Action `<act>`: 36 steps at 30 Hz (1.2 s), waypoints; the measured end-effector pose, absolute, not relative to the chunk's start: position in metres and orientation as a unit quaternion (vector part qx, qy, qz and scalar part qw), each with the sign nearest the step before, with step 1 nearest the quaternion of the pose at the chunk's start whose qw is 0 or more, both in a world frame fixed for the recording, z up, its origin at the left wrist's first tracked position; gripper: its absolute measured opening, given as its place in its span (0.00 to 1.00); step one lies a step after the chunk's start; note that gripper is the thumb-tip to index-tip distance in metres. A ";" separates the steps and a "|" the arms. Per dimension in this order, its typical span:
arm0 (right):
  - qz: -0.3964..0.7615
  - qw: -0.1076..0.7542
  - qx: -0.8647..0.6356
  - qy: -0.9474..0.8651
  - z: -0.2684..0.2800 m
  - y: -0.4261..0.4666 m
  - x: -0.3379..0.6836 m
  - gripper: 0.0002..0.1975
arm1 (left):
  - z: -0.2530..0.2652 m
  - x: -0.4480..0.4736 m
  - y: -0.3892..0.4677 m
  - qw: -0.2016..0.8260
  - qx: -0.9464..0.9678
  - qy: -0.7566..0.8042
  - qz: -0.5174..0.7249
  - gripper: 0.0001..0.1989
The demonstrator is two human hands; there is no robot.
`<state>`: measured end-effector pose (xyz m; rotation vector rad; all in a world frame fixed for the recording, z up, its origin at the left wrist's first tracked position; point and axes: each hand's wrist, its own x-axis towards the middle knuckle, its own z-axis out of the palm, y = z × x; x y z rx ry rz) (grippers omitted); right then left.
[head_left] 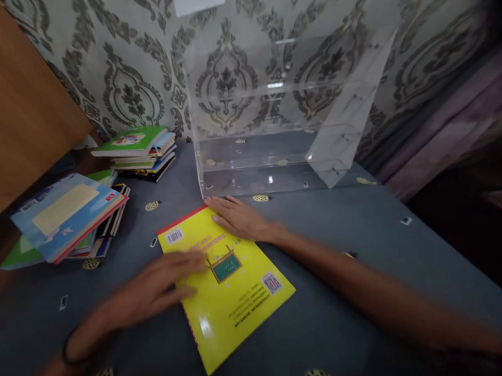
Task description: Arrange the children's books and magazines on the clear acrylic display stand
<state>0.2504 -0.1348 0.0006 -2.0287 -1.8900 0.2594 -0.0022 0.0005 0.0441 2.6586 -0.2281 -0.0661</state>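
Observation:
A yellow book [249, 301] with a red edge lies flat on the blue-grey table cover, its barcode, small chalkboard picture and QR code facing up. My left hand [167, 278], slightly blurred, is over the book's left side with fingers stretched out; whether it touches the cover I cannot tell. Flat on the book's far right edge rests my right hand [238, 217], its fingers extended toward the clear rack. Neither hand grips anything.
A clear acrylic rack [341, 126] with shelves stands at the back against the patterned wall. Two piles of books are at the left: a nearer one topped by a blue book [69, 213], a farther one topped by a green book [131, 139]. A brown wooden panel [20, 100] borders the left.

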 end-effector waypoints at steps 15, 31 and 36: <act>0.092 0.226 -0.708 -0.662 -0.010 -0.130 0.256 0.29 | 0.028 0.031 -0.064 0.113 0.976 -0.168 -0.085 0.26; 0.009 0.170 -0.706 -0.688 -0.014 -0.137 0.247 0.32 | 0.004 0.056 0.017 0.139 0.984 0.002 0.113 0.23; -0.003 0.141 -0.699 -0.701 -0.012 -0.160 0.236 0.35 | -0.001 0.055 0.014 0.136 0.981 -0.004 0.139 0.22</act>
